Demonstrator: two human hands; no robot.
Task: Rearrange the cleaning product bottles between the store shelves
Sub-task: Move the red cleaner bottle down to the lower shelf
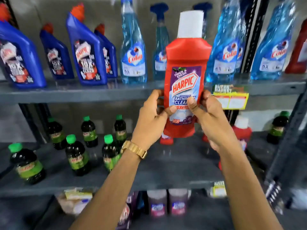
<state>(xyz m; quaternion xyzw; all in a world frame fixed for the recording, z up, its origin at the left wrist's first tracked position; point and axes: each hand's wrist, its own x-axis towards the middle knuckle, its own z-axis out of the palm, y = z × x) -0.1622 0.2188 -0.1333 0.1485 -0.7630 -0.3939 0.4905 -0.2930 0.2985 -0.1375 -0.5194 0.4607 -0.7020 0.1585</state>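
Both forearms reach up from the bottom edge, and each grip is clamped on the lower half of the red Harpic bottle: the left hand wraps its left side with the thumb pressed on the label, the right hand mirrors it on the right. That bottle is upright in the air with its white cap on top, in front of the upper shelf edge — resting on nothing.

Its likely landing spot looks like the gap between the blue Colin spray bottles on the upper shelf, and that gap is narrow. Pushed in crooked, the wide red shoulders could knock a tall, slim sprayer over — these look top-heavy. Holding so low may also let the bottle tip as it goes in. Below, the green-capped bottles on the middle shelf stand in the drop path.
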